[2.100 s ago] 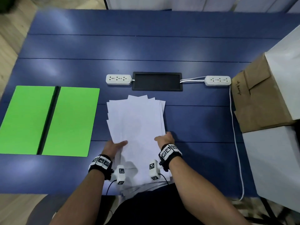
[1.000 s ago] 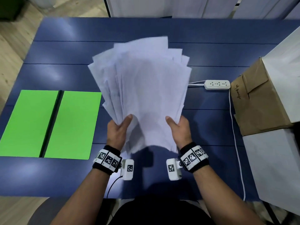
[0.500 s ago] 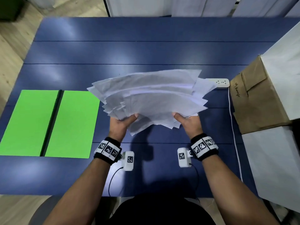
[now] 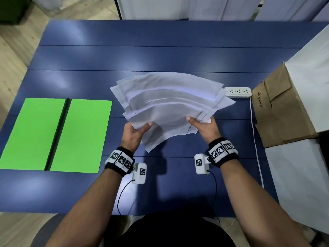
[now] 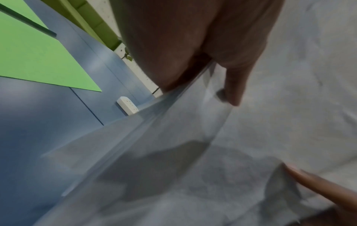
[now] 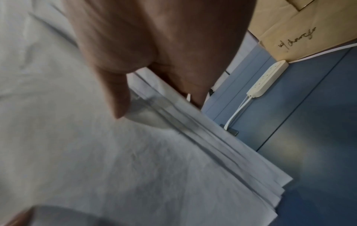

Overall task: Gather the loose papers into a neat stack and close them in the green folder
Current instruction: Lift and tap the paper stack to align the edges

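Note:
A fanned, uneven bundle of white papers (image 4: 169,102) is held above the blue table (image 4: 160,32), turned sideways with its long edges left to right. My left hand (image 4: 137,130) grips its near left corner, thumb on top. At the near right edge my right hand (image 4: 203,124) grips it the same way. The wrist views show each thumb pressing on the sheets (image 5: 289,91) (image 6: 96,152) and the staggered edges. The green folder (image 4: 53,134) lies open and flat on the table at the left, with a dark spine down its middle and nothing on it.
A white power strip (image 4: 238,91) with its cable lies just beyond the papers' right corner. A brown cardboard box (image 4: 279,111) and white boxes (image 4: 302,184) stand along the table's right side. A second power strip (image 5: 127,107) shows in the left wrist view.
The papers were lifted off the table, stood upright, then turned sideways and lowered. Since half a second ago they have barely moved. Both hands keep hold.

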A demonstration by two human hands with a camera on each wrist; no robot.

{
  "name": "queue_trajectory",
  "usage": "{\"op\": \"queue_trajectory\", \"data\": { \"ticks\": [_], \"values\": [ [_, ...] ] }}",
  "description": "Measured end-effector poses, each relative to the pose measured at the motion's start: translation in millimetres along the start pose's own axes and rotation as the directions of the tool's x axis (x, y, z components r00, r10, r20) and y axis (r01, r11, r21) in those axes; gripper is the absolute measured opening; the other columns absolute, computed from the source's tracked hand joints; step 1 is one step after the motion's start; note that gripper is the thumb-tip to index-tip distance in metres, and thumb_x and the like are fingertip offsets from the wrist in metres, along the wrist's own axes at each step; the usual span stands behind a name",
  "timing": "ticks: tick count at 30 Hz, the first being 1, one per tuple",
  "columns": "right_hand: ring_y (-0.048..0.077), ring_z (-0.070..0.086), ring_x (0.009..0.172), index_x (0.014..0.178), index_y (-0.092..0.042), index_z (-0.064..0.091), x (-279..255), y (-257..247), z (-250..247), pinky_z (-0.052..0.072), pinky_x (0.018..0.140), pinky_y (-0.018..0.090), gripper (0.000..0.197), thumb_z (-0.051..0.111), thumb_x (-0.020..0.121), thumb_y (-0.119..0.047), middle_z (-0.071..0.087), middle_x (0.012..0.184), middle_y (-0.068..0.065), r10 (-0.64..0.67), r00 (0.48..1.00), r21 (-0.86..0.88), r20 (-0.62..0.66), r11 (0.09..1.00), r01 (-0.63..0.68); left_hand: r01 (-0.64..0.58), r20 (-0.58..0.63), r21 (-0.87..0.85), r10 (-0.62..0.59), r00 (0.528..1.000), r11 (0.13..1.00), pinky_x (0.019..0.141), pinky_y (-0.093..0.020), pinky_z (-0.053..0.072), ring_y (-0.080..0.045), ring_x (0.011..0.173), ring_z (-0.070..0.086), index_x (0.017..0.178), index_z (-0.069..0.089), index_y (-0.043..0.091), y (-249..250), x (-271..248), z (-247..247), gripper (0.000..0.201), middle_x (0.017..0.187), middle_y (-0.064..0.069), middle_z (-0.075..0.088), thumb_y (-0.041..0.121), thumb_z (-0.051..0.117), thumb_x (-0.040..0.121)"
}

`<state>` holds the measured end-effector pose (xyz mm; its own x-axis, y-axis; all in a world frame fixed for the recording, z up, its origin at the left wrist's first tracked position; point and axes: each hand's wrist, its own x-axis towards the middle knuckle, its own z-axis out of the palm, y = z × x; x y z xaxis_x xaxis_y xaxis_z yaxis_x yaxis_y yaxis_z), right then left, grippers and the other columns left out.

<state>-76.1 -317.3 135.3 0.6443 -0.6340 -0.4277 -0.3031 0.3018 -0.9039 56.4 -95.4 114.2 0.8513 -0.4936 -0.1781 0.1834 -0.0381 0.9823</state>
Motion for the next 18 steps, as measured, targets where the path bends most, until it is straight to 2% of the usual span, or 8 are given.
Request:
{"op": "queue_trajectory", "data": {
  "ticks": [2, 3, 5, 7, 10, 14, 16, 18],
  "values": [
    [-0.014, 0.065, 0.072, 0.085, -0.021, 0.060, -8.2, -5.9, 8.3, 0.050, 0.078, 0.008, 0.021, 0.077, 0.085, -0.009, 0.070, 0.083, -0.017, -0.067, 0.997, 0.039, -0.044, 0.997, 0.069, -0.078, -0.062, 0.024, 0.079, 0.995, 0.997, 0.088, -0.031, 0.053, -0.002, 0.088, 0.068, 0.094, 0.079, 0.036, 2.6, -4.4, 8.6, 0.041, 0.092, 0.018, 0.077, -0.004, 0.068, 0.091],
    [-0.015, 0.065, 0.067, 0.078, -0.022, 0.062, -11.7, -8.0, 12.6, 0.049, 0.072, 0.005, 0.023, 0.074, 0.088, -0.005, 0.070, 0.075, -0.019, -0.102, 0.992, 0.045, -0.069, 0.993, 0.105, -0.105, -0.089, 0.034, 0.108, 0.990, 0.994, 0.087, -0.027, 0.053, 0.002, 0.087, 0.066, 0.094, 0.078, 0.040, 3.2, -6.2, 12.7, 0.046, 0.090, 0.022, 0.076, -0.005, 0.067, 0.092],
    [-0.010, 0.068, 0.071, 0.070, -0.021, 0.072, -19.0, -8.9, 22.0, 0.053, 0.075, 0.012, 0.023, 0.073, 0.088, -0.007, 0.074, 0.070, -0.020, -0.133, 0.985, 0.058, -0.110, 0.989, 0.139, -0.146, -0.131, 0.048, 0.151, 0.980, 0.988, 0.088, -0.022, 0.053, 0.004, 0.089, 0.066, 0.095, 0.077, 0.036, 0.4, -10.4, 19.5, 0.038, 0.092, 0.025, 0.075, -0.001, 0.067, 0.093],
    [-0.002, 0.071, 0.080, 0.073, -0.028, 0.077, -21.6, -0.2, 28.0, 0.055, 0.081, 0.021, 0.019, 0.075, 0.087, -0.015, 0.076, 0.078, -0.020, -0.155, 0.978, 0.063, -0.139, 0.984, 0.165, -0.145, -0.150, 0.056, 0.152, 0.977, 0.988, 0.090, -0.029, 0.055, -0.002, 0.092, 0.069, 0.101, 0.074, 0.027, -4.3, -13.9, 24.0, 0.022, 0.096, 0.020, 0.077, 0.007, 0.068, 0.093],
    [-0.010, 0.068, 0.075, 0.077, -0.023, 0.068, -28.6, 5.6, 32.1, 0.051, 0.077, 0.014, 0.019, 0.074, 0.088, -0.008, 0.073, 0.073, -0.026, -0.139, 0.978, 0.108, -0.157, 0.982, 0.157, -0.071, -0.170, 0.003, 0.071, 0.983, 0.997, 0.091, -0.039, 0.056, -0.013, 0.091, 0.070, 0.099, 0.076, 0.023, -12.2, -15.0, 22.7, 0.018, 0.095, 0.010, 0.078, 0.011, 0.074, 0.086],
    [-0.002, 0.071, 0.081, 0.091, -0.021, 0.069, -29.8, -6.2, 21.1, 0.053, 0.079, 0.015, 0.021, 0.070, 0.089, 0.001, 0.077, 0.081, -0.017, -0.151, 0.983, 0.142, -0.102, 0.976, 0.164, -0.002, -0.094, -0.065, -0.004, 0.996, 0.998, 0.084, -0.032, 0.058, -0.016, 0.093, 0.073, 0.114, 0.071, -0.001, -3.7, -6.5, 12.0, 0.036, 0.100, 0.001, 0.079, -0.006, 0.080, 0.079],
    [0.000, 0.072, 0.083, 0.095, -0.018, 0.069, -27.7, -17.6, 13.0, 0.053, 0.079, 0.016, 0.020, 0.069, 0.089, 0.000, 0.077, 0.083, -0.014, -0.170, 0.983, 0.146, -0.074, 0.973, 0.179, -0.013, -0.004, -0.051, 0.012, 1.000, 0.999, 0.085, -0.026, 0.056, -0.012, 0.096, 0.073, 0.115, 0.071, 0.007, 6.6, 1.3, 5.0, 0.042, 0.102, 0.005, 0.079, -0.011, 0.078, 0.077],
    [0.002, 0.071, 0.087, 0.099, -0.015, 0.070, -26.0, -28.6, 8.4, 0.052, 0.080, 0.016, 0.018, 0.067, 0.091, 0.000, 0.077, 0.087, -0.012, -0.204, 0.978, 0.158, -0.045, 0.965, 0.209, -0.040, 0.070, -0.024, 0.041, 0.997, 0.999, 0.089, -0.025, 0.054, -0.011, 0.102, 0.071, 0.115, 0.069, 0.017, 15.7, 8.3, -0.3, 0.051, 0.108, 0.007, 0.077, -0.013, 0.078, 0.076]
  ]
}}
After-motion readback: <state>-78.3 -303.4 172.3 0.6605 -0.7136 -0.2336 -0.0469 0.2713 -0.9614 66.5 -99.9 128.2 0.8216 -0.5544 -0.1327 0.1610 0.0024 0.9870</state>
